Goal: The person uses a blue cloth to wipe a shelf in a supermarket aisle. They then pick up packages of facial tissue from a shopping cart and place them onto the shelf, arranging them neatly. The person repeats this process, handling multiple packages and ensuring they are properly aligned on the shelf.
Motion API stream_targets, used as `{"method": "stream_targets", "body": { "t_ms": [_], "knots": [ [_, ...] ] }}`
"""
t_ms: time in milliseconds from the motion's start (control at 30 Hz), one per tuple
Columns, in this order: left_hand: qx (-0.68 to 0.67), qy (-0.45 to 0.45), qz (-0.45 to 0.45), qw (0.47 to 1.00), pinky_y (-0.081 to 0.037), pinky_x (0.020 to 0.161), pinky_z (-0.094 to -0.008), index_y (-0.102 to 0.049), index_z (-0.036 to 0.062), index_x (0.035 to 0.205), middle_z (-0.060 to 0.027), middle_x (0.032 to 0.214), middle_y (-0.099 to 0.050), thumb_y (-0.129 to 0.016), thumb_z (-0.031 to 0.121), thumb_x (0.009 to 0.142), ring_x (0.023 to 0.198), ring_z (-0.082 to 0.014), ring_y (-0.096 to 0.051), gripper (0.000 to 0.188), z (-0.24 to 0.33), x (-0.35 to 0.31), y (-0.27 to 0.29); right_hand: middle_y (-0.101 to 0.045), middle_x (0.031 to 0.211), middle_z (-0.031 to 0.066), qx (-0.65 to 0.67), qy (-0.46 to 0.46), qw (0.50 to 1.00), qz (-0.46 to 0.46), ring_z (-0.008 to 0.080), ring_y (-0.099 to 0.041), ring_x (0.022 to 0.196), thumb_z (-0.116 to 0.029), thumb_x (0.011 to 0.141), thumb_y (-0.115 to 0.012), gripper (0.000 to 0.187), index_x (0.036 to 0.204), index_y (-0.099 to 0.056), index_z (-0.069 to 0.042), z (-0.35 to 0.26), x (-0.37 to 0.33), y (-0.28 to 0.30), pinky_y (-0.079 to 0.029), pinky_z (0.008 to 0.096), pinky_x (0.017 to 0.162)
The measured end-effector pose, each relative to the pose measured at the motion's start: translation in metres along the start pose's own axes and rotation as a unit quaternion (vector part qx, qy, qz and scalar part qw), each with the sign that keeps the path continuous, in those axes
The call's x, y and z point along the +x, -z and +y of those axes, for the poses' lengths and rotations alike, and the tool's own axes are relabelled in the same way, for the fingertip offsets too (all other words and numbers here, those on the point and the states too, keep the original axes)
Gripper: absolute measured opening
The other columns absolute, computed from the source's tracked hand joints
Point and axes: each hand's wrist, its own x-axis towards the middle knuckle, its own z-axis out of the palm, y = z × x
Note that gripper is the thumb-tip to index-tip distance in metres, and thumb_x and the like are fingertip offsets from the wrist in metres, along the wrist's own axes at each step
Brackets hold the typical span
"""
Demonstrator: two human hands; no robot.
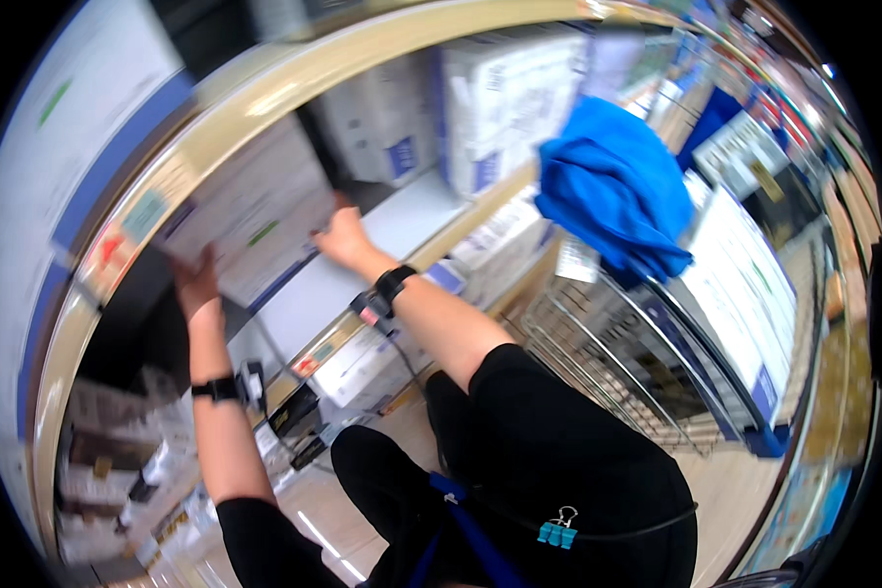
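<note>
Nearest the camera, I see the person's black clothing [578, 441], with a blue strap [485, 557] and a teal binder clip [557, 534] at its front. Beyond it, both bare arms reach into a shelf unit edged by a cream rail [265, 96]. The thing being handled is a white carton [250, 211] with a green mark, tilted in the shelf opening between the two hands. The left hand [197, 282] is at its lower left edge, fingers spread; the right hand [343, 237] is at its right lower corner, fingers partly curled. Blur keeps me from telling whether the right one grips. To the right, a wire cart [598, 367] bears a large white box [745, 294], with blue cloth [612, 186] at its near end. I judge the handling under way but unfinished: the carton is within the shelf opening, not released, and I cannot tell whether it is going in or coming out.
</note>
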Motion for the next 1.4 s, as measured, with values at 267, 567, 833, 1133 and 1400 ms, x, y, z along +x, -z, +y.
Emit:
{"method": "stream_targets", "body": {
  "t_ms": [267, 567, 833, 1133, 1400],
  "knots": [
    [-0.017, -0.251, 0.003, 0.968, -0.039, 0.102, -0.0372, -0.052, -0.0029, 0.122, -0.0157, 0.132, -0.049, -0.051, 0.004, 0.096, 0.120, -0.0250, -0.050, 0.027, 0.150, -0.119, -0.068, -0.064, 0.071, 0.0151, 0.021, 0.195, 0.978, -0.072, 0.0320, -0.065, 0.065, -0.013, 0.086, -0.066, 0.018, 0.098, -0.064, 0.000, -0.157, -0.110, 0.185, -0.049, 0.0383, 0.058],
    [-0.192, -0.579, -0.326, 0.722, -0.045, 0.086, -0.0427, -0.064, -0.0003, 0.095, -0.0159, 0.108, -0.060, -0.059, -0.006, 0.068, 0.100, -0.0345, -0.058, 0.028, 0.323, -0.195, -0.193, -0.066, 0.073, 0.0089, -0.387, 0.228, 0.888, 0.101, 0.0231, -0.063, 0.060, -0.006, 0.082, -0.071, 0.015, 0.096, -0.070, -0.002, -0.310, -0.204, 0.380, -0.048, 0.0311, 0.055],
    [-0.058, -0.650, -0.415, 0.634, -0.041, 0.086, -0.0396, -0.064, -0.0049, 0.107, -0.0166, 0.107, -0.062, -0.061, 0.010, 0.071, 0.097, -0.0266, -0.057, 0.040, 0.370, -0.250, -0.229, -0.064, 0.065, 0.0150, -0.553, -0.152, 0.805, 0.152, 0.0269, -0.063, 0.058, -0.032, 0.096, -0.059, 0.032, 0.093, -0.068, -0.001, -0.330, -0.180, 0.524, -0.047, 0.0360, 0.053],
    [0.104, -0.539, -0.645, 0.531, -0.047, 0.079, -0.0405, -0.066, -0.0021, 0.091, -0.0164, 0.094, -0.064, -0.059, 0.010, 0.074, 0.087, -0.0311, -0.062, 0.021, 0.410, -0.269, -0.221, -0.038, 0.144, 0.0322, -0.538, -0.348, 0.765, -0.063, 0.0533, -0.036, 0.133, -0.050, 0.073, -0.079, 0.093, 0.140, -0.040, 0.002, -0.309, -0.262, 0.512, -0.041, 0.0500, 0.105],
    [0.202, -0.271, -0.780, 0.527, -0.051, 0.086, -0.0461, -0.066, 0.0047, 0.097, -0.0178, 0.099, -0.068, -0.059, 0.010, 0.081, 0.100, -0.0362, -0.065, 0.018, 0.427, -0.259, -0.244, -0.024, 0.152, 0.0338, -0.467, -0.442, 0.744, -0.184, 0.0569, -0.024, 0.138, -0.044, 0.063, -0.087, 0.115, 0.148, -0.026, 0.003, -0.305, -0.232, 0.531, -0.038, 0.0515, 0.109]
  ]
}}
